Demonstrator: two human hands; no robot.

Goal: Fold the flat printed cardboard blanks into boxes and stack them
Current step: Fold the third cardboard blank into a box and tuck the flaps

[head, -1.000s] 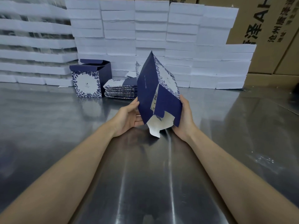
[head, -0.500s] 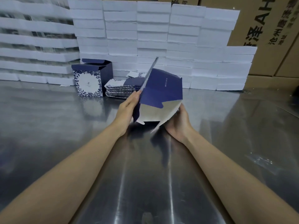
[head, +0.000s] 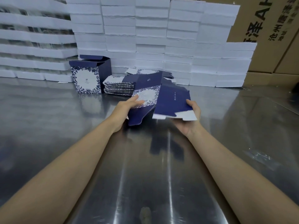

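A steel bench (head: 68,126) runs back to a wall of white foam trays (head: 150,29). Above it, near the pile of flat blanks (head: 119,88), both hands hold one blank (head: 171,101). The left hand (head: 127,109) pinches the flowered panel, and the right hand (head: 192,117) grips the plain navy one. The blank's long axis runs away from the person, with the white-backed bottom flaps nearest. It is half open, so uneven pressure could crease it off its fold lines or pull it out of the right hand's edge grip.
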